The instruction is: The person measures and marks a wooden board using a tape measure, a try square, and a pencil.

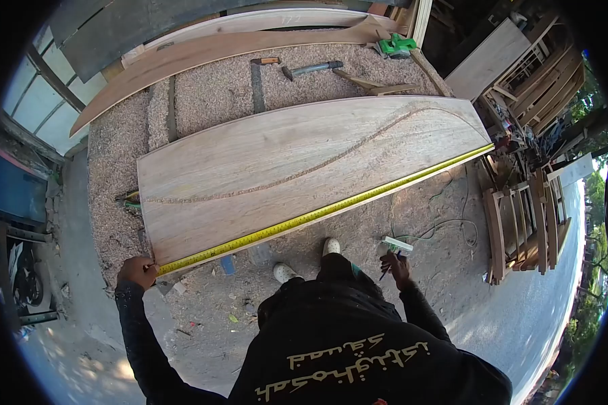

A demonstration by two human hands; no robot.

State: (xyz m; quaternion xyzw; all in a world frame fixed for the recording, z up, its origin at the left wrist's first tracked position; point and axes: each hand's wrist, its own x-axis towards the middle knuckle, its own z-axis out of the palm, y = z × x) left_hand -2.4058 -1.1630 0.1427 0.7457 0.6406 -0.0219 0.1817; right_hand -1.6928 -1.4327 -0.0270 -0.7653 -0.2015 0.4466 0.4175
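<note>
A broad plywood panel (pixel 263 162) with one curved edge lies on a bed of wood shavings. A yellow tape measure (pixel 324 210) is stretched along its straight near edge, from corner to corner. My left hand (pixel 138 272) is closed on the tape's end at the panel's near left corner. Away from the panel, lower right, my right hand (pixel 395 268) has its fingers closed round a thin dark pen (pixel 385 273). A white and green object (pixel 398 244) overlaps those fingertips in this view. A ridge of sawdust (pixel 304 169) curves across the panel.
Beyond the panel lie a hammer (pixel 311 69), a green power tool (pixel 396 46) and a long curved board (pixel 216 57). Wooden frames (pixel 527 223) are stacked at right. A thin cable (pixel 463 221) loops over the ground, and a blue piece (pixel 228 264) lies near my feet.
</note>
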